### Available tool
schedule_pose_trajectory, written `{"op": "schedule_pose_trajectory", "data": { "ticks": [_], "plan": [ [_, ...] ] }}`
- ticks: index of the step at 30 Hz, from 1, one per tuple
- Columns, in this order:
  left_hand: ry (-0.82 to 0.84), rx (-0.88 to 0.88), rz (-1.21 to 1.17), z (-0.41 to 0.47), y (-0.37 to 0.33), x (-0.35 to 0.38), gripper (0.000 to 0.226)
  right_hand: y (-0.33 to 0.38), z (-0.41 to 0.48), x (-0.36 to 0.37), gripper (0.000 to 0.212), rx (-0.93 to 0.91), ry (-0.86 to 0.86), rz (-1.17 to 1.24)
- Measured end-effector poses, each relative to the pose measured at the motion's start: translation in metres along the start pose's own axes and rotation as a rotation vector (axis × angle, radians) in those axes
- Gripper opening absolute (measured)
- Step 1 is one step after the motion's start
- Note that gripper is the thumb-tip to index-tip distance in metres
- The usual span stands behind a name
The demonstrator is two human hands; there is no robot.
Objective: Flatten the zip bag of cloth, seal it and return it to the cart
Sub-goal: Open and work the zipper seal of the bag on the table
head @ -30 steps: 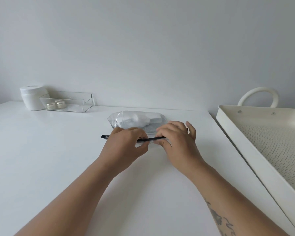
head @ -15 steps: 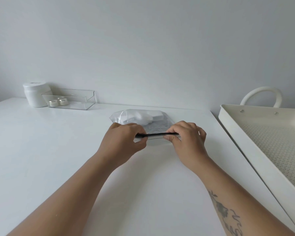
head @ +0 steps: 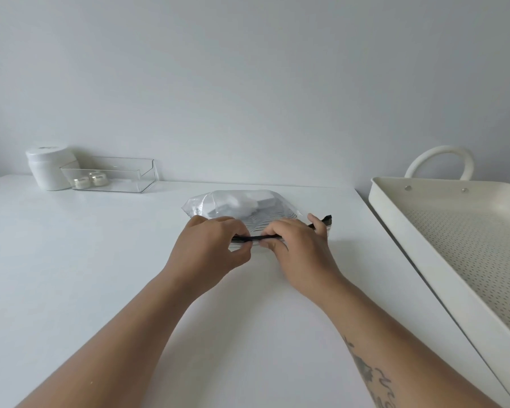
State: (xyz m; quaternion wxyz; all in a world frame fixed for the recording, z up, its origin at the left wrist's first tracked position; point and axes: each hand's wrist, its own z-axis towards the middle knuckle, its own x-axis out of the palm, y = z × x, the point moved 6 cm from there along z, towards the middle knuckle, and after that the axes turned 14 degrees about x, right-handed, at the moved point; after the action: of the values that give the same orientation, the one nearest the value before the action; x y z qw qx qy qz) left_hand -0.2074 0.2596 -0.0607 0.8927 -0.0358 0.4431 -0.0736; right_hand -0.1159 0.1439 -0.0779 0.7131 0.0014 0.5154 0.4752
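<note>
Soft, even daylight fills the scene, bright and low in contrast. The white matte surface (head: 71, 275) shows only faint shadows beneath the forearms. Mild glare glints on the clear plastic zip bag (head: 236, 204). Wide-angle distortion bends the edges; focus is slightly soft throughout.

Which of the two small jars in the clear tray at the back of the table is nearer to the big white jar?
The left small jar. It sits beside the big white jar, while the right small jar lies further into the clear tray.
</note>
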Motion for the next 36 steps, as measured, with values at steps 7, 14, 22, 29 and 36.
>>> {"op": "schedule_pose_trajectory", "data": {
  "ticks": [7, 14, 22, 29, 36],
  "plan": [
    [-0.021, 0.005, 0.014, 0.001, 0.003, -0.005, 0.005, -0.012, 0.002, -0.004, 0.011, 0.062, -0.009, 0.036],
    [-0.015, -0.04, -0.009, 0.0, 0.009, -0.007, 0.007, -0.023, 0.008, -0.004, 0.012, 0.117, -0.018, 0.067],
    [0.004, -0.039, -0.088, 0.0, 0.007, -0.003, 0.006, -0.015, 0.004, -0.003, 0.009, 0.012, 0.022, 0.121],
    [-0.026, -0.044, -0.108, -0.001, 0.007, -0.002, 0.008, -0.009, 0.005, 0.001, 0.004, 0.012, -0.01, 0.187],
    [-0.061, -0.066, -0.104, -0.001, 0.009, -0.006, 0.009, -0.017, 0.007, -0.001, 0.007, 0.075, -0.018, 0.165]
  ]
}}
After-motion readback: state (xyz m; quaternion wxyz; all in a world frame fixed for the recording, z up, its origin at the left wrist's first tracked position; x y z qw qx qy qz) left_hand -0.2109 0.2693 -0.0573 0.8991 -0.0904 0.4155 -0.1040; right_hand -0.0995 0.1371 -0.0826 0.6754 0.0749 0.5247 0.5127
